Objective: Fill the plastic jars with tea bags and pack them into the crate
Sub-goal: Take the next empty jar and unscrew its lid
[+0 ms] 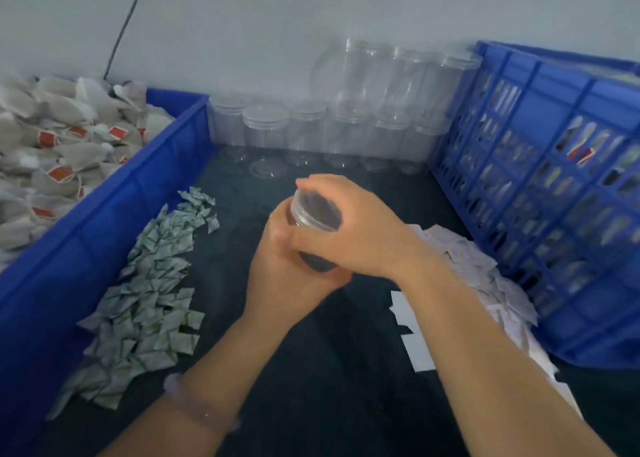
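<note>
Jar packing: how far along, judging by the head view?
Done: the slatted blue crate on the right already shows filled jars through its slots. In hand: the left hand grips a clear jar while the right hand covers its lid; contents unclear. Left: many empty jars stand at the wall, and the blue bin holds plenty of tea bags.

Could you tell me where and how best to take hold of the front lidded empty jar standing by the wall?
Grip the front jar around its straight clear body, just under the lid, coming from the near side. It stands upright with open table in front; other jars crowd its sides and back, so a sideways reach would likely knock them.
</note>
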The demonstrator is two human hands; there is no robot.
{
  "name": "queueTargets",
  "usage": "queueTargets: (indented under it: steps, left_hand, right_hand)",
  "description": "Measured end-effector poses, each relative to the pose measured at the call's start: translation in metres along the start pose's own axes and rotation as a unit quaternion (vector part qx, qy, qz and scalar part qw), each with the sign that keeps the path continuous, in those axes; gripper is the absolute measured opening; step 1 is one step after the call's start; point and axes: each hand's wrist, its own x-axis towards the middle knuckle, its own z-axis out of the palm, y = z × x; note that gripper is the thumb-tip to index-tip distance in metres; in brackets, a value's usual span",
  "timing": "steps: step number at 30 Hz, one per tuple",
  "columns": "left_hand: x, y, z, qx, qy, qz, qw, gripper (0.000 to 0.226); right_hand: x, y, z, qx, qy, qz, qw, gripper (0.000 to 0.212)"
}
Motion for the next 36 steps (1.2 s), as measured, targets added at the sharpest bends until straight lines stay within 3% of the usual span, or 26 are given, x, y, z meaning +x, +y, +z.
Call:
queueTargets:
  steps: [1, 3, 8, 12, 19, 21, 24, 25, 29, 32, 34, 36]
  left_hand:
    - [-0.003, 0.000, 0.002, 0.010, 0.022, 0.010, 1.000, 0.057]
    - [-0.004, -0.002, 0.000, 0.017, 0.037, 0.004, 0.999, 0.049]
    - [0.000, -0.011, -0.007, -0.009, 0.026, -0.066, 0.997, 0.069]
    - [0.006, -0.023, -0.018, -0.057, -0.048, -0.046, 0.996, 0.082]
    - [0.006, -0.032, -0.021, -0.107, -0.096, -0.018, 0.989, 0.082]
    - [0.006, -0.034, -0.022, -0.109, -0.102, -0.022, 0.989, 0.082]
    - [0.004, -0.032, -0.021, -0.101, -0.102, -0.030, 0.989, 0.084]
    - [0.002, -0.030, -0.021, -0.095, -0.101, -0.029, 0.990, 0.086]
    - [0.002, -0.030, -0.021, -0.107, -0.105, -0.054, 0.987, 0.089]
    - [0.002, -0.030, -0.021, -0.093, -0.118, -0.064, 0.987, 0.084]
    - [0.002, -0.029, -0.020, -0.077, -0.112, -0.064, 0.989, 0.080]
    - [0.001, -0.033, -0.018, -0.066, -0.105, -0.065, 0.990, 0.082]
  right_hand:
    - [-0.001, -0.004, 0.011, -0.096, 0.012, -0.011, 0.995, 0.088]
    - [0.001, -0.014, 0.025, -0.168, 0.071, -0.030, 0.983, 0.070]
    - [0.018, -0.014, 0.023, -0.166, 0.067, -0.047, 0.983, 0.042]
    - [0.016, -0.004, 0.009, -0.069, 0.009, -0.104, 0.992, 0.032]
    - [0.017, 0.000, -0.001, -0.024, -0.045, -0.136, 0.989, 0.044]
    - [0.015, -0.002, -0.002, -0.071, -0.049, -0.128, 0.988, 0.059]
    - [0.010, -0.005, -0.007, -0.129, -0.093, -0.045, 0.986, 0.101]
    - [0.009, -0.006, -0.009, -0.127, -0.096, -0.019, 0.987, 0.106]
    - [0.003, -0.014, -0.013, -0.091, -0.102, -0.040, 0.990, 0.075]
    - [-0.001, -0.020, -0.013, -0.098, -0.095, -0.076, 0.988, 0.078]
    - [-0.001, -0.024, -0.008, -0.160, -0.067, -0.054, 0.983, 0.090]
    - [0.001, -0.027, -0.005, -0.225, -0.055, -0.042, 0.972, 0.089]
